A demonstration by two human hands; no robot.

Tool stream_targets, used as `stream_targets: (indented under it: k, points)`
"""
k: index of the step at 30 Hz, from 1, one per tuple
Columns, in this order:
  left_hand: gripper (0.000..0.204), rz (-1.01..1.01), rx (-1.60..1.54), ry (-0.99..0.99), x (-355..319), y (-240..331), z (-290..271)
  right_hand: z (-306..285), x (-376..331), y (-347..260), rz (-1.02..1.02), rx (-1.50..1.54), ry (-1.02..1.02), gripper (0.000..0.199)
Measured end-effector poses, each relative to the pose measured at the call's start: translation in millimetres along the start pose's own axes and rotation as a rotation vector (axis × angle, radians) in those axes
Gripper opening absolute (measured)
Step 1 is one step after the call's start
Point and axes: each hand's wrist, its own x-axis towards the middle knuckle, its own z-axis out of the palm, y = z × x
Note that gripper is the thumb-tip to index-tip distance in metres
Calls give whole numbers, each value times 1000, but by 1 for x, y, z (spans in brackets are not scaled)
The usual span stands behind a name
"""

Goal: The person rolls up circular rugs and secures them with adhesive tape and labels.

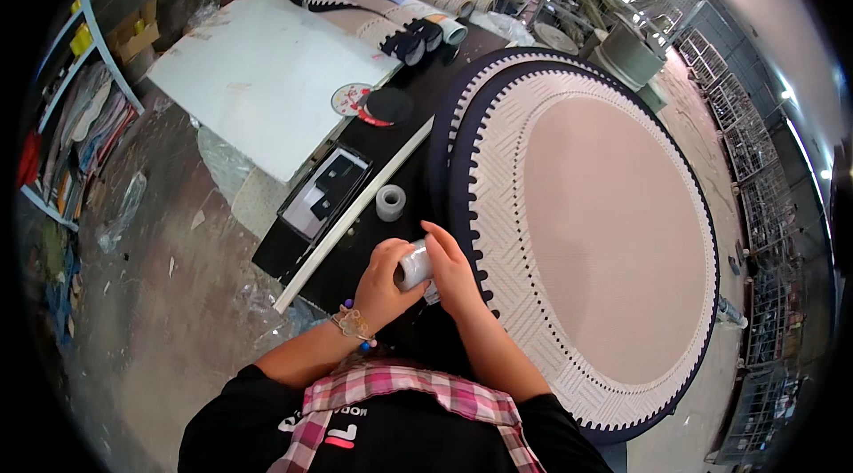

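In front of my chest I hold a small white roll with a brown core (416, 267). My left hand (378, 288) is closed around its left side, the open end of the core facing that palm. Against the roll's right side presses my right hand (453, 273), its fingers fairly straight and close together; its thumb is hard to make out. A small pale piece (433, 293) shows below the right palm. Just beyond my hands, a second grey-white roll (390, 203) stands on the black table (355, 251). Close to my right lie large stacked round mats (613, 233), beige with dark scalloped edging.
Left of the rolls, a black tray (324, 193) holds dark cards. A pale bar (355, 211) runs along the table. Beyond are round discs (386, 106), a white board (267, 73) and rolled mats (382, 20). A shelf with folded material (84, 118) stands far left.
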Motion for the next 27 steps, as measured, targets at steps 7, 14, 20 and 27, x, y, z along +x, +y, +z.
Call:
stream_targets:
  k: [7,14,20,27]
  points:
    - [54,-138,408,-389,-43,-44,-4,-159,-82,12,-188,-674,404,29]
    - [36,-85,358,-418,5,-83,-18,-234,-170,56,-228,-773,776,18]
    - [35,-542,686,-347,65,-226,-85,-211,-188,23,-158,-1153,851,37]
    - [44,-409,727,-357,54,-250,-82,-312,-328,66,498,-1358,1438,58]
